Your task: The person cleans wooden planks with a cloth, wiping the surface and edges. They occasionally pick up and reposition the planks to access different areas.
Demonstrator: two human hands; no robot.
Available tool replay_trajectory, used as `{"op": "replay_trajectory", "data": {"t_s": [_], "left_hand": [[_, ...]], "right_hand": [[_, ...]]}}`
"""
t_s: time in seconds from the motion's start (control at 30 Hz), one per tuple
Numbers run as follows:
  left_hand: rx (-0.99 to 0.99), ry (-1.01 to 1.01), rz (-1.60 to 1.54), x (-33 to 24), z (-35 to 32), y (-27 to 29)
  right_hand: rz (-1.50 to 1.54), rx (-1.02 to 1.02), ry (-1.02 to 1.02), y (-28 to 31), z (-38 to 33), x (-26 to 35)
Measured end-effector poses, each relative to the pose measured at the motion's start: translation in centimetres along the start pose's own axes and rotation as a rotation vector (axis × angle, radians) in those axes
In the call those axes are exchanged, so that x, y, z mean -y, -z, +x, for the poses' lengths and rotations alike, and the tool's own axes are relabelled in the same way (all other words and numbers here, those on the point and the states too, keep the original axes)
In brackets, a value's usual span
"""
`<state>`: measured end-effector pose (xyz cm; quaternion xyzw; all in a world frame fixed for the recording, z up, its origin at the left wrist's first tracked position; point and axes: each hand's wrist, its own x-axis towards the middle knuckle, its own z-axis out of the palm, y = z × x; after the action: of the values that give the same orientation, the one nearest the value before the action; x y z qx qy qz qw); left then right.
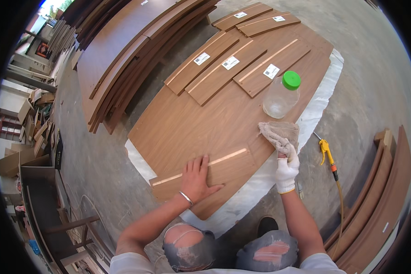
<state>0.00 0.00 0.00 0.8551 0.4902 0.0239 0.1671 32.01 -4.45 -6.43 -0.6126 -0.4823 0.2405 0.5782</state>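
My bare left hand [196, 178], with a metal bangle at the wrist, lies spread on a small brown wooden panel [235, 165] that has a pale strip along it. This panel rests on a large wood-grain board [205, 123] in front of me. In a white knit glove, my right hand [287, 171] is closed on a beige cloth [278, 134] at the board's right edge. Just beyond the cloth stands a clear plastic jar [278, 101] with a green lid [291, 80]. Several similar panels with white labels, one of them a near panel [271, 68], lie farther up the board.
White sheeting [322, 98] shows under the board. A yellow air blow gun [326, 153] with a hose lies on the concrete floor at right, near stacked brown boards [374, 196]. A tall board stack [123, 59] stands at upper left; a dark frame [73, 228] is at lower left.
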Motion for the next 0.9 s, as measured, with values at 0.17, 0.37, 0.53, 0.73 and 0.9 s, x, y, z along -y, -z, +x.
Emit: {"op": "replay_trajectory", "data": {"t_s": [0.17,0.37,0.53,0.73,0.9], "left_hand": [[0.168,-0.125,-0.073,-0.4,6.1,2.5],[-0.262,0.07,0.182,3.3,23.0,3.9],[-0.146,0.111,0.239,6.6,24.8,3.2],[-0.125,0.02,0.238,10.8,16.7,1.0],[-0.096,0.074,0.119,16.0,4.5,3.4]], "right_hand": [[-0.008,-0.002,-0.008,-1.4,0.4,0.2],[-0.226,-0.054,0.253,-0.9,1.4,0.6],[-0.265,-0.045,0.268,-1.7,1.3,1.0],[-0.279,-0.07,0.3,-1.3,1.2,1.2],[-0.278,-0.052,0.325,-0.9,1.3,1.0]]}}
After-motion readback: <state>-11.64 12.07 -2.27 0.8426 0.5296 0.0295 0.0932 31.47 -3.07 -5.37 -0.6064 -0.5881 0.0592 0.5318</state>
